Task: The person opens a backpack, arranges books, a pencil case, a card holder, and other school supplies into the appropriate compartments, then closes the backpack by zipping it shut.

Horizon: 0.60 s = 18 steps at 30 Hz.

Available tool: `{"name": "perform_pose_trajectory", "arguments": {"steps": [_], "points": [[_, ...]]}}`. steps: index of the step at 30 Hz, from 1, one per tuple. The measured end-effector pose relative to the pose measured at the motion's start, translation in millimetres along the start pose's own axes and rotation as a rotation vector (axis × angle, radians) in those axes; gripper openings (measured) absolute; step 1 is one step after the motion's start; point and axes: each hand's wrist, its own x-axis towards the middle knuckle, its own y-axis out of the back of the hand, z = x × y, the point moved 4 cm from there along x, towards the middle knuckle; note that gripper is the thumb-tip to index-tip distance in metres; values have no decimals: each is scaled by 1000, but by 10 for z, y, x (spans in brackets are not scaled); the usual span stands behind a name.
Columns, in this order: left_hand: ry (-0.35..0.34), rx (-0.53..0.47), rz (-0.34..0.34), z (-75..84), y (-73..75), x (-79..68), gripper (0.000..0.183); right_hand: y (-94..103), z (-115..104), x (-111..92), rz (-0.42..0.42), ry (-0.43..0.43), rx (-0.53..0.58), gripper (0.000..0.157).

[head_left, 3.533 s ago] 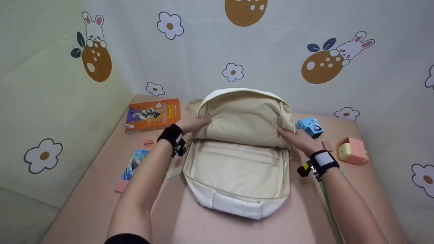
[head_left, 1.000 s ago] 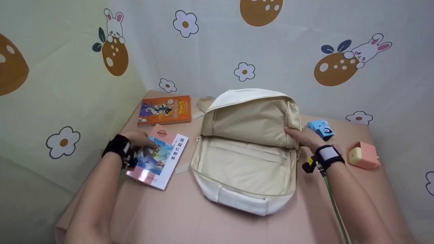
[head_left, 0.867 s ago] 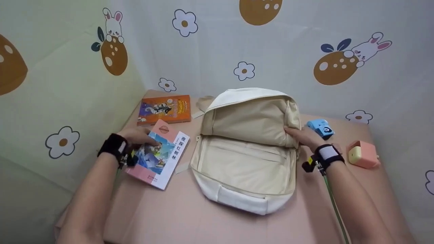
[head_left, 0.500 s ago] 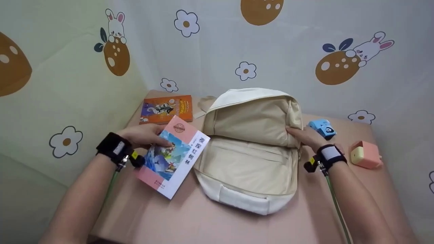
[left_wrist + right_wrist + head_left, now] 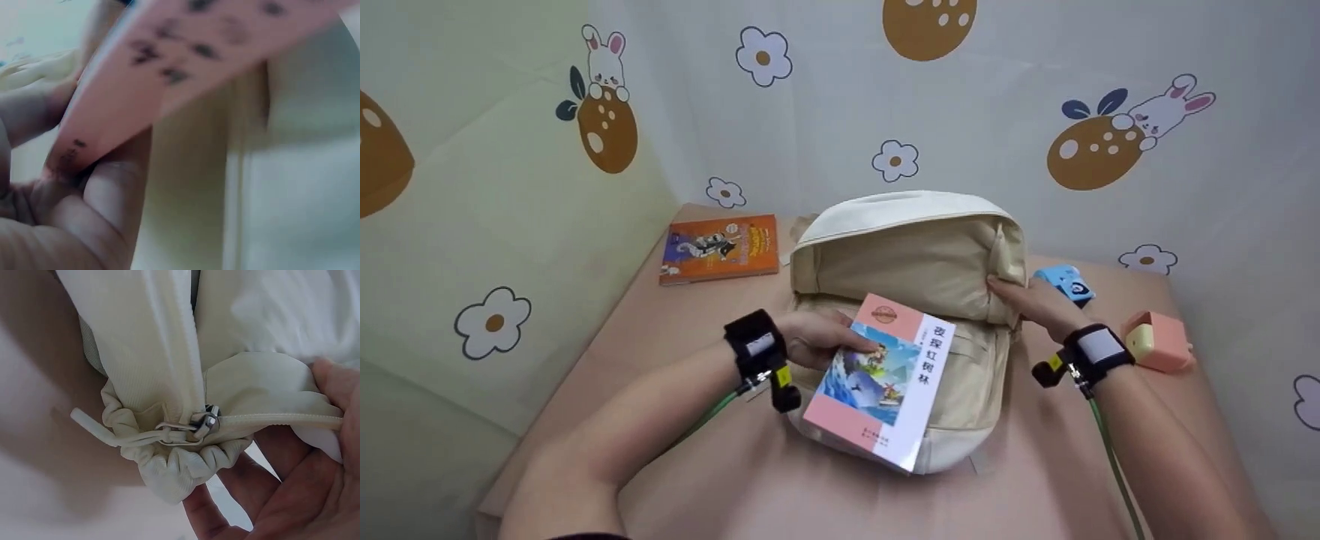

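Note:
A cream backpack [image 5: 907, 262] lies unzipped with its front panel raised. My left hand [image 5: 817, 337] grips a pink and white book [image 5: 877, 382] by its left edge, thumb on the cover, over the lower half of the bag. In the left wrist view the pink spine of the book [image 5: 129, 79] rests between thumb and fingers. At the bag's right side my right hand [image 5: 1035, 304] pinches the raised panel's edge, thumb inside. The right wrist view shows the zipper pull [image 5: 205, 423] near the fingers of that hand [image 5: 304, 484].
An orange book [image 5: 720, 247] lies at the table's back left. Right of the bag are a blue toy-like box [image 5: 1065, 283] and a pink box with a pale yellow front [image 5: 1161, 341]. A patterned cloth wall [image 5: 810, 135] stands behind the pink table [image 5: 660, 337].
My left hand left the bag's edge, took the pink and white book from the table at left and carried it rightward over the bag. The right hand kept its hold on the panel.

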Motion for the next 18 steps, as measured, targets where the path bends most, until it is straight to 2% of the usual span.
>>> {"name": "perform_pose_trajectory", "arguments": {"steps": [3,7,18], "points": [[8,-21,33,-5,-104,171,34,-34,-24,-42,8,17,-3,89],[-22,-45,67,-5,-168,319,31,-46,-9,-66,19,15,-2,91],[19,-1,155,-58,-147,448,28,-8,37,-78,30,4,-28,93]]}}
